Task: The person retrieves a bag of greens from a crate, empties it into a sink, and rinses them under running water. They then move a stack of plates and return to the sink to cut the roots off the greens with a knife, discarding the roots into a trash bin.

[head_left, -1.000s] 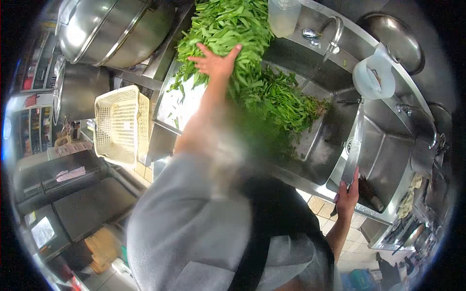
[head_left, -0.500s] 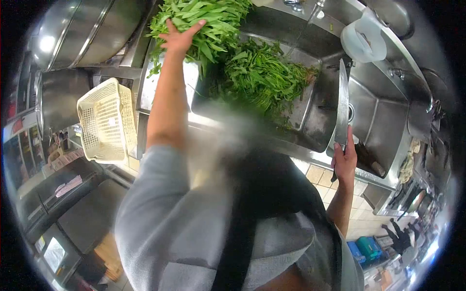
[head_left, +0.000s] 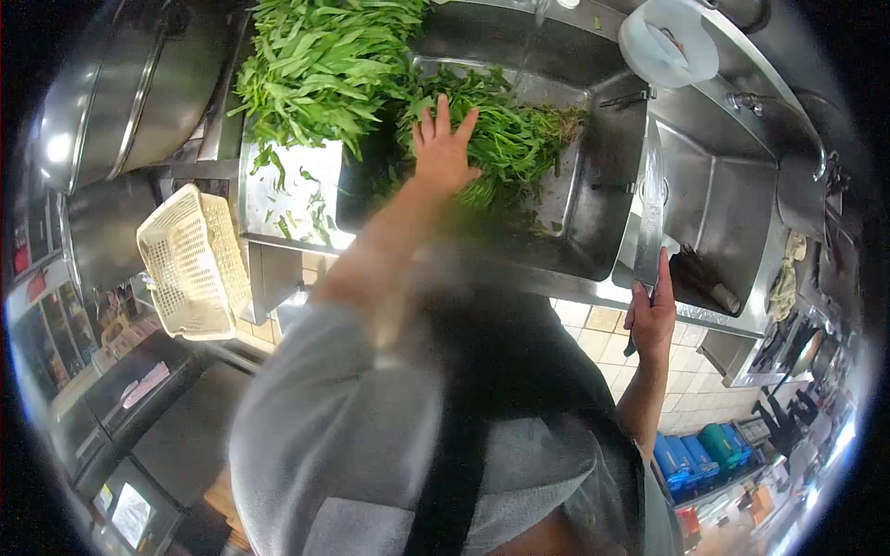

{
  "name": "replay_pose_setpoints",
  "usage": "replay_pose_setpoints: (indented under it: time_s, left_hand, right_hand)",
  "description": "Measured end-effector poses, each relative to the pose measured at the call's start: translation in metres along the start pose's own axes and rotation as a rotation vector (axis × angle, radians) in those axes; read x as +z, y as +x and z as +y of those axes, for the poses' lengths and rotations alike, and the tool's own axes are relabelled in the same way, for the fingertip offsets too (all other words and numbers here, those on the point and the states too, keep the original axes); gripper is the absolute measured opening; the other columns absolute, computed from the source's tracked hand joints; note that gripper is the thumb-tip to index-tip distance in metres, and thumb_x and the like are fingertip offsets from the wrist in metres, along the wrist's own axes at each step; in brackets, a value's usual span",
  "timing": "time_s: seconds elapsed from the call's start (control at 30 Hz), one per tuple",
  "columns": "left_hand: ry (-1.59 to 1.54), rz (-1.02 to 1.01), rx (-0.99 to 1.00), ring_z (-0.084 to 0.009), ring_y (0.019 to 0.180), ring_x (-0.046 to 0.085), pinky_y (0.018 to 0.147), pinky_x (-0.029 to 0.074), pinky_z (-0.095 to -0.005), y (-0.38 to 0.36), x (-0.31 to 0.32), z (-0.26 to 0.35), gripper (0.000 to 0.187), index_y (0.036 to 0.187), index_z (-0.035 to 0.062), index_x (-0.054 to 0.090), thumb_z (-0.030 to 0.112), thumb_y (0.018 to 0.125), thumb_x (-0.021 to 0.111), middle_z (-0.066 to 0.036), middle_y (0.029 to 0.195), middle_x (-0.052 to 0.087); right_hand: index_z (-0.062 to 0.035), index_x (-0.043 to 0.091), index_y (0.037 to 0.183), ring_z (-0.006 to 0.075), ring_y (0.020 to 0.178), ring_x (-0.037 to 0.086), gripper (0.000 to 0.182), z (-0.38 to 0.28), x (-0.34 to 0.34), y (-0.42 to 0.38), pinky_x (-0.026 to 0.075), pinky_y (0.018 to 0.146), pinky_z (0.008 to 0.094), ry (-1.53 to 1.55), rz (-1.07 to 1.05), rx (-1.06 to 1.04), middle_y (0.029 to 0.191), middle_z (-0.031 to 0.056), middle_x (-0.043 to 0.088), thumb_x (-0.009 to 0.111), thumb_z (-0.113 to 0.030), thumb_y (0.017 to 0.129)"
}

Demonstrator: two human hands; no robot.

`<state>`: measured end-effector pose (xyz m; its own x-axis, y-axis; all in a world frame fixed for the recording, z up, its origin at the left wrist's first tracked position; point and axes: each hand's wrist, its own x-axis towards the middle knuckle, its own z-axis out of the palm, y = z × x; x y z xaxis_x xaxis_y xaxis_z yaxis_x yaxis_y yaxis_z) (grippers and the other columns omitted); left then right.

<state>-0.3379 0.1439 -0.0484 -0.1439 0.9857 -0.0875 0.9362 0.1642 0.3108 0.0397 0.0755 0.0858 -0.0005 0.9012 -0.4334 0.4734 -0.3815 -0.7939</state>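
Note:
My left hand, fingers spread and empty, reaches over the bunch of leafy greens lying in the steel sink. It overlaps the leafy end of that bunch; the stem ends point right. A larger heap of long-leaved greens is piled at the sink's left, by a metal ledge strewn with loose leaves. My right hand is closed around the dark handle of a large kitchen knife. The blade points away from me, over the divider between the two basins.
A cream plastic basket stands left of the sink. In the right basin lies a dark bundle. A translucent white container and a faucet are at the back right. Blue bins stand at lower right.
My left hand has moved right, from the large heap of greens to the bunch in the sink. The view has shifted slightly. My right hand still holds the knife.

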Motion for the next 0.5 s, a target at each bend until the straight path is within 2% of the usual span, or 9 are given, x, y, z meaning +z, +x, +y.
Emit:
replay_pose_setpoints:
  time_s: [0.03,0.1,0.13,0.17,0.23,0.27,0.3,0.4,0.5]
  left_hand:
    - [-0.004,-0.004,0.01,-0.0465,0.145,0.021,0.117,0.022,-0.0608,0.012,0.004,0.006,0.087,0.149,0.025,0.042,0.03,0.075,0.085,-0.019,0.16,0.021]
    - [0.235,-0.314,0.014,-0.0511,0.147,0.01,0.118,0.013,-0.0665,0.042,0.011,0.017,0.092,0.156,0.0309,0.028,0.024,0.081,0.08,-0.016,0.165,0.0]
    - [0.365,-0.364,0.026,-0.0472,0.148,0.014,0.118,0.013,-0.0662,0.054,0.019,0.021,0.076,0.152,0.0268,0.036,0.02,0.086,0.073,-0.014,0.163,0.014]
    - [0.362,-0.373,0.031,-0.0472,0.148,0.014,0.118,0.013,-0.0662,0.064,0.026,0.023,0.076,0.152,0.0268,0.036,0.02,0.086,0.073,-0.014,0.163,0.014]
    - [0.281,-0.435,-0.006,-0.0414,0.148,0.019,0.118,0.015,-0.066,0.078,0.038,0.024,0.064,0.147,0.0229,0.044,0.016,0.088,0.067,-0.01,0.159,0.029]
    - [0.257,-0.301,0.014,-0.034,0.145,0.028,0.118,0.017,-0.0647,0.074,0.051,0.02,0.054,0.138,0.0192,0.053,0.014,0.086,0.066,-0.008,0.147,0.045]
    - [0.264,-0.305,0.016,-0.034,0.145,0.028,0.118,0.017,-0.0647,0.068,0.055,0.015,0.054,0.138,0.0192,0.053,0.014,0.086,0.066,-0.008,0.147,0.045]
    - [0.212,-0.235,0.21,-0.0289,0.136,0.04,0.118,0.02,-0.062,0.035,0.059,-0.007,0.047,0.127,0.018,0.06,0.014,0.081,0.068,-0.007,0.133,0.055]
    - [0.219,-0.267,0.368,-0.0309,0.137,0.04,0.118,0.019,-0.0627,-0.001,0.076,-0.041,0.047,0.127,0.0186,0.06,0.017,0.081,0.071,-0.006,0.135,0.055]
  right_hand:
    - [-0.0144,0.029,0.157,0.0051,0.051,0.046,0.067,0.001,-0.001,-0.002,0.042,0.045,0.0241,-0.013,0.036,0.01,0.074,0.002,0.059,0.052,0.001,0.095]
    - [-0.0136,0.029,0.157,0.0053,0.051,0.046,0.067,0.004,-0.006,-0.007,0.042,0.044,0.024,-0.012,0.062,0.019,0.074,0.0023,0.059,0.051,0.001,0.096]
    - [-0.0129,0.029,0.157,0.0055,0.05,0.046,0.067,0.007,-0.009,-0.011,0.042,0.044,0.0238,-0.011,0.071,0.025,0.075,0.0026,0.059,0.051,0.001,0.096]
    - [-0.0129,0.029,0.157,0.0055,0.05,0.046,0.067,0.012,-0.012,-0.015,0.042,0.044,0.0238,-0.013,0.073,0.035,0.075,0.0026,0.059,0.051,0.001,0.096]
    - [-0.0127,0.028,0.157,0.0057,0.049,0.046,0.068,0.024,-0.018,-0.018,0.042,0.043,0.0231,-0.007,0.064,0.034,0.075,0.0033,0.059,0.052,0.002,0.095]
    - [-0.0127,0.028,0.157,0.0057,0.049,0.046,0.068,0.027,-0.019,-0.018,0.042,0.043,0.0231,-0.003,0.064,0.039,0.075,0.0033,0.059,0.052,0.002,0.095]
    - [-0.0126,0.028,0.157,0.0057,0.049,0.046,0.068,0.03,-0.019,-0.018,0.042,0.043,0.0232,0.035,0.059,0.051,0.075,0.0031,0.059,0.051,0.002,0.095]
    - [-0.013,0.028,0.157,0.0055,0.05,0.046,0.068,0.034,-0.021,-0.013,0.042,0.043,0.0234,0.058,0.058,0.074,0.075,0.0029,0.058,0.051,0.003,0.095]
    - [-0.0142,0.029,0.157,0.0052,0.051,0.046,0.068,0.035,-0.021,-0.005,0.042,0.044,0.0234,0.062,0.067,0.096,0.078,0.0031,0.06,0.05,0.005,0.095]
